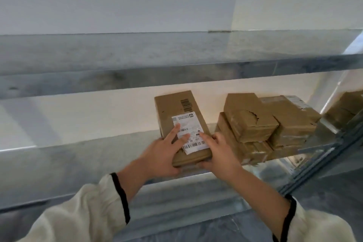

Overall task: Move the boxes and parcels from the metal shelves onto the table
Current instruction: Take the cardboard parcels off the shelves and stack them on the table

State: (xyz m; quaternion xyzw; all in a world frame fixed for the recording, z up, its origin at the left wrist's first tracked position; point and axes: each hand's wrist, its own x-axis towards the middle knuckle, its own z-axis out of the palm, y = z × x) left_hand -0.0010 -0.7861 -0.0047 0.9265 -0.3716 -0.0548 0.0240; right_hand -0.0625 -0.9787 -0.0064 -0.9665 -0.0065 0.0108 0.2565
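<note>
A long flat cardboard box (pixel 174 110) with a white shipping label lies on the middle metal shelf (pixel 68 163). Its near end juts over the shelf's front edge. My left hand (pixel 163 153) grips that near end from the left, fingers spread over the label. My right hand (pixel 218 153) holds the same end from the right, thumb underneath and a finger on the label. To the right stands a stack of taped brown parcels (pixel 275 124), the top one torn.
An upper metal shelf (pixel 137 61) hangs just above the box and carries nothing visible. More brown parcels (pixel 345 108) sit beyond a shelf upright at the far right. A white wall lies behind. The left part of the middle shelf is bare.
</note>
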